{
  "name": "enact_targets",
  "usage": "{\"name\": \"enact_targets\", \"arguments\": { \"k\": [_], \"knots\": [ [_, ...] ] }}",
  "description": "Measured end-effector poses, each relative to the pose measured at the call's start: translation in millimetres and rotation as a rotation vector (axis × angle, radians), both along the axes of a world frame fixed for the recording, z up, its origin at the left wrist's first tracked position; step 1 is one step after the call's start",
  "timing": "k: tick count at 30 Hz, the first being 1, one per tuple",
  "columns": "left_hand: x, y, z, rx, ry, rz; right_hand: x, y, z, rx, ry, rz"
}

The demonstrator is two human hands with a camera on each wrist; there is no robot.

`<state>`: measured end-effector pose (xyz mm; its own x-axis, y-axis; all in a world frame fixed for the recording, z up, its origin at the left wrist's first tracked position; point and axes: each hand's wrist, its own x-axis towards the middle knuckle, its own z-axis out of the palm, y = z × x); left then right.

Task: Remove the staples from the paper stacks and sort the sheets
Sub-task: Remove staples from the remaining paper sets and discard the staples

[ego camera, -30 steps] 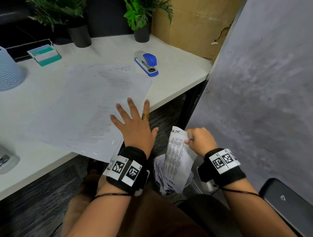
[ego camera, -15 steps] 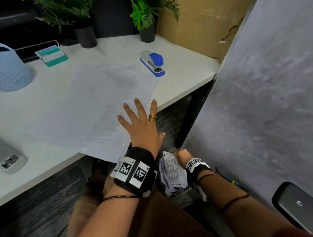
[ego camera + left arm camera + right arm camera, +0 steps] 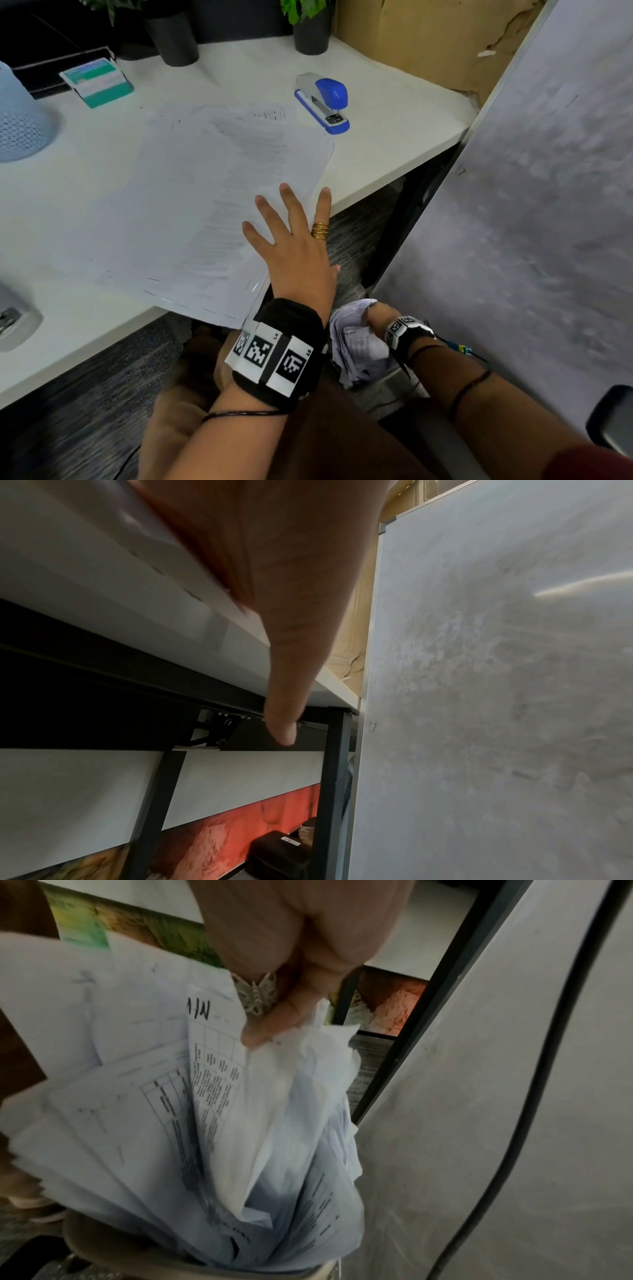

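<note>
Right hand, low at lower centre of the head view, pinches the top edge of a printed sheet between thumb and curled fingers, holding it in a crammed bundle of loose papers that stands upright in a pale bin on the floor beside the person's knee; the wrist view shows a butterfly-shaped ring on one finger and table-ruled print on the page. Just above it, the left hand lies flat with fingers spread wide, gripping nothing, its palm pressing the near corner of a broad paper stack where that corner overhangs the white desk; short dark marks along the stack's near edge may be staples, though they are too small to confirm. Farther back, at upper centre, a blue stapler sits just beyond the stack's far corner, with a green-and-white box at upper left. The step in hand appears to be sorting: a freed sheet going into, or coming out of, the floor bundle, which cannot be told. Next, the right hand would need to let go and return to the desk stack.
</note>
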<state>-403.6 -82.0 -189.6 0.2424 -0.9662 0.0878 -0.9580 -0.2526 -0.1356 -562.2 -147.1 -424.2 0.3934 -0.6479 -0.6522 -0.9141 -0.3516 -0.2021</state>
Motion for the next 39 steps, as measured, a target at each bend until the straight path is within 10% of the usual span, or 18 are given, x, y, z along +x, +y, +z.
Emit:
{"name": "enact_targets", "arguments": {
  "k": [9, 12, 17, 24, 31, 39],
  "knots": [
    [0, 0, -9, -0.044, -0.097, -0.004, -20, -12, -139, 0.096, -0.026, 0.067],
    [-1, -1, -6, -0.024, -0.069, 0.018, 3, -4, -47, 0.167, -0.161, -0.044],
    [0, 1, 11, 0.066, 0.064, -0.017, 28, -4, 94, -0.376, -0.244, -0.137],
    [27, 40, 51, 0.024, 0.418, -0.005, 57, 27, 232, -0.624, -1.131, -0.434],
    [72, 93, 60, 0.222, 0.34, 0.101, 94, 53, 275, -0.537, -1.038, -0.3],
    [96, 109, 81, -0.2, 0.355, 0.018, 117, 52, 288, -0.465, -0.949, -0.393]
  ]
}}
